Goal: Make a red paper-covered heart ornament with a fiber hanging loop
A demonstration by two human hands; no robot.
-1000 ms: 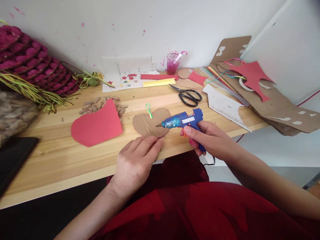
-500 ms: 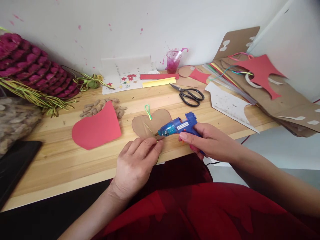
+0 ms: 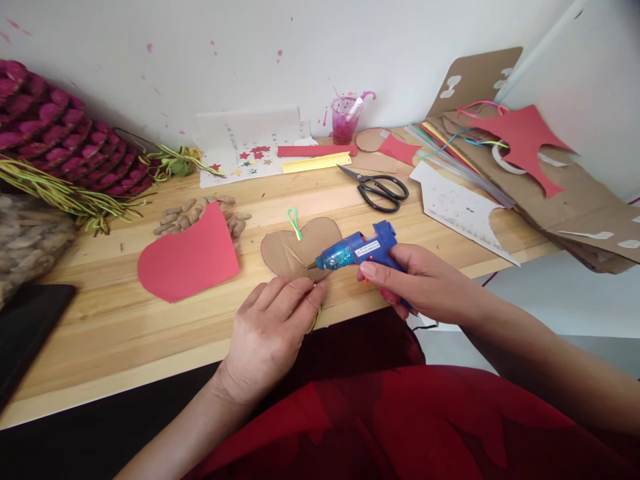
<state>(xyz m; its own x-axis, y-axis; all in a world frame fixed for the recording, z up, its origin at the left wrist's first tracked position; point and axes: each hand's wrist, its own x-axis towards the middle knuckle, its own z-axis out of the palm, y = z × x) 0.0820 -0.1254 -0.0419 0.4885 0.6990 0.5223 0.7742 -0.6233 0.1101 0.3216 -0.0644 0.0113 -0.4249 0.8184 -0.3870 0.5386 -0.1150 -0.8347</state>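
My right hand (image 3: 425,280) is wrapped round the grip of a blue glue gun (image 3: 353,252), its nozzle pointing left over the lower part of a brown cardboard heart (image 3: 320,239). Thin yellow-green cord (image 3: 316,315) is pinched in the fingers of my left hand (image 3: 275,320), at the heart's bottom point, which the hand hides. The strand ends lie on the cardboard close to the nozzle tip. A loop of green and yellow cord (image 3: 295,223) is at the heart's top notch. Whether the nozzle touches the cord, I cannot tell.
Left of the heart, a red paper piece (image 3: 193,257) overlaps several peanuts (image 3: 187,213). Black scissors (image 3: 380,190) lie behind the glue gun. A cup of pink paint (image 3: 345,123) stands by the wall. Cardboard and paper scraps (image 3: 530,213) are stacked right; a pink-painted peanut piece (image 3: 55,133) stands left.
The view has shifted slightly. Both hands keep nearly the same pose, with the glue gun nozzle still beside the cord on the heart.
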